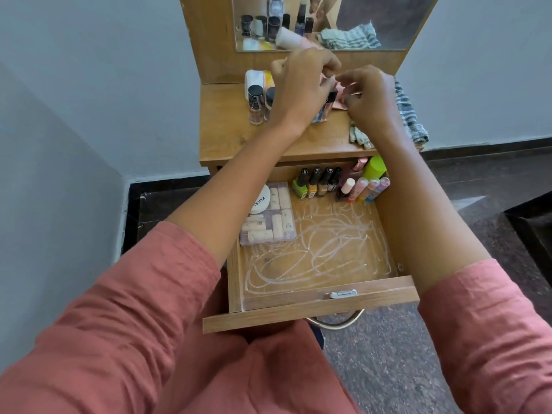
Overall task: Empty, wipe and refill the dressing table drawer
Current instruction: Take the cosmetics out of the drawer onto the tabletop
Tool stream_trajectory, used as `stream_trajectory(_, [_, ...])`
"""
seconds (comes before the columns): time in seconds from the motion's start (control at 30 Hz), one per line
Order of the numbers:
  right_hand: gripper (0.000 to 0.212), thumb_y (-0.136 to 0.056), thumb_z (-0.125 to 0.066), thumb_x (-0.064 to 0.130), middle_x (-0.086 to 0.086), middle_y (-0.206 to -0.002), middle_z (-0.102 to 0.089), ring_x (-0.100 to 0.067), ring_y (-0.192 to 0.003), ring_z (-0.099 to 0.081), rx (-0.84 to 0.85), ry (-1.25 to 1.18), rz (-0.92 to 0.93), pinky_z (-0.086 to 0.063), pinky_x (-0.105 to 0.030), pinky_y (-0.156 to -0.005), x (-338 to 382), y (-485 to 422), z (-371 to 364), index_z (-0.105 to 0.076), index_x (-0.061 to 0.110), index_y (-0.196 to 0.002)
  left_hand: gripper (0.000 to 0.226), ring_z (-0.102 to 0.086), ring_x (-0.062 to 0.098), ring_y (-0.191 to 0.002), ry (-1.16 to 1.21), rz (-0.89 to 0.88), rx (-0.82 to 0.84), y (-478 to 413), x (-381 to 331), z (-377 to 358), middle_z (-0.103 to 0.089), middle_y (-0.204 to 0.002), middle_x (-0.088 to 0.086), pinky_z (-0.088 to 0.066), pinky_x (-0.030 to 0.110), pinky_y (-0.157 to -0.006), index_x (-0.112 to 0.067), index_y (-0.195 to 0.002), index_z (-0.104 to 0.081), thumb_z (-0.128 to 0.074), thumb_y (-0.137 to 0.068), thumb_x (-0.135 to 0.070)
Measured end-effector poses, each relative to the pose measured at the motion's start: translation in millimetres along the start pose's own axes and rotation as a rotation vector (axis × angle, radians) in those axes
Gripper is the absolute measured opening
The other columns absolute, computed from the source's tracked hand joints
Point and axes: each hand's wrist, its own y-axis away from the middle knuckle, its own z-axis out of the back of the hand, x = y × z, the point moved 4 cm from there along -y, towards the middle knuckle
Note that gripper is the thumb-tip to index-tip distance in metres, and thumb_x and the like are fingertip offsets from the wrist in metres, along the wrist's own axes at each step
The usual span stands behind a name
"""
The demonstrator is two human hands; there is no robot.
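The wooden drawer [310,303] is pulled out, its floor marked with white scribbles. Against its back wall stand nail polish bottles [313,182], several lip tubes [367,189] and a green bottle [375,168]. A clear box of small tubes [277,225] with a white round compact [261,200] lies at the back left. Over the tabletop [227,130], my left hand [298,85] and my right hand [367,97] are together on a pink item [339,104] and a dark-capped bottle [324,110]. Which hand holds what is unclear.
Two black-capped bottles [256,104] and a white jar [257,79] stand on the tabletop's left. A striped cloth [409,118] lies on its right edge. The mirror [388,22] rises behind. Grey walls flank the table; dark stone floor lies around it.
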Motion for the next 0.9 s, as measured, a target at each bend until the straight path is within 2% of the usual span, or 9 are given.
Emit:
stream_trajectory(0.03, [0.033,-0.081,-0.05,-0.005,-0.016,-0.108,-0.063,-0.023,-0.093,-0.061,-0.007,-0.01,0.001,-0.039,-0.013,-0.074,1,3,2,-0.065,0.005,-0.109,0.017,-0.058,0.006,-0.094,0.051,-0.009,0.013,4,-1,-2,-0.068,-0.095,-0.008,-0.031,0.024,-0.088,-0.021,-0.097,-0.068,-0.059,-0.083,-0.016])
stream_trajectory(0.07, [0.032,-0.08,-0.051,-0.005,-0.016,-0.107,-0.064,-0.024,-0.095,-0.061,-0.014,-0.019,0.003,-0.04,-0.014,-0.075,1,7,4,-0.066,0.004,-0.107,0.017,-0.06,0.009,-0.09,0.113,-0.02,0.029,8,-1,-5,-0.068,-0.093,-0.005,-0.042,0.03,-0.089,-0.018,-0.094,-0.069,-0.06,-0.081,-0.012])
stream_trajectory(0.13, [0.029,-0.079,-0.052,-0.005,-0.017,-0.103,-0.066,-0.025,-0.094,-0.06,-0.021,-0.043,-0.002,-0.04,-0.015,-0.076,2,17,8,-0.067,0.002,-0.102,0.018,-0.063,0.013,-0.085,0.162,-0.042,0.055,20,-2,-11,-0.07,-0.091,0.001,-0.052,0.036,-0.08,-0.012,-0.093,-0.07,-0.061,-0.079,-0.007])
stream_trajectory(0.3, [0.026,-0.079,-0.054,-0.007,-0.016,-0.1,-0.066,-0.01,-0.084,-0.053,0.001,-0.101,-0.042,-0.037,0.003,-0.067,-4,50,11,-0.067,-0.001,-0.1,0.02,-0.063,0.016,-0.088,0.182,-0.047,0.075,54,-6,-27,-0.069,-0.098,0.008,-0.051,0.026,-0.08,-0.006,-0.1,-0.068,-0.063,-0.081,-0.004])
stream_trajectory(0.43, [0.025,-0.081,-0.052,-0.008,-0.017,-0.098,-0.067,-0.015,-0.083,-0.057,0.015,-0.094,-0.093,-0.038,-0.002,-0.067,-21,76,11,-0.068,-0.001,-0.098,0.02,-0.062,0.016,-0.087,0.187,-0.003,0.168,76,-4,-48,-0.068,-0.099,0.008,-0.051,0.028,-0.08,-0.006,-0.1,-0.068,-0.061,-0.082,-0.002])
stream_trajectory(0.6, [0.028,-0.077,-0.049,-0.012,-0.02,-0.098,-0.066,-0.018,-0.081,-0.057,0.033,-0.082,-0.173,-0.037,-0.001,-0.066,-52,106,9,-0.069,-0.003,-0.094,0.023,-0.061,0.024,-0.097,0.152,0.041,0.309,96,-1,-77,-0.066,-0.105,0.01,-0.049,0.034,-0.083,-0.005,-0.104,-0.065,-0.059,-0.083,-0.003])
stream_trajectory(0.67, [0.028,-0.077,-0.05,-0.011,-0.02,-0.099,-0.064,-0.019,-0.081,-0.056,0.051,-0.051,-0.202,-0.038,-0.006,-0.068,-63,114,5,-0.069,-0.002,-0.095,0.026,-0.058,0.025,-0.101,0.118,0.043,0.364,102,0,-88,-0.062,-0.108,0.012,-0.048,0.036,-0.084,-0.005,-0.11,-0.063,-0.058,-0.085,-0.005])
stream_trajectory(0.83, [0.021,-0.08,-0.058,0.0,-0.02,-0.101,-0.061,-0.035,-0.091,-0.058,0.067,-0.012,-0.195,-0.049,-0.043,-0.082,-75,122,-5,-0.068,-0.002,-0.098,0.024,-0.054,0.027,-0.105,0.091,0.054,0.379,110,2,-103,-0.057,-0.111,0.012,-0.048,0.041,-0.082,-0.004,-0.11,-0.062,-0.054,-0.088,-0.009])
stream_trajectory(0.9, [0.025,-0.08,-0.054,0.002,-0.02,-0.104,-0.062,-0.038,-0.095,-0.053,0.083,0.031,-0.158,-0.047,-0.045,-0.085,-74,124,-9,-0.068,0.0,-0.101,0.024,-0.054,0.027,-0.106,0.1,0.063,0.379,111,2,-107,-0.058,-0.111,0.013,-0.047,0.042,-0.083,-0.003,-0.111,-0.062,-0.053,-0.09,-0.009])
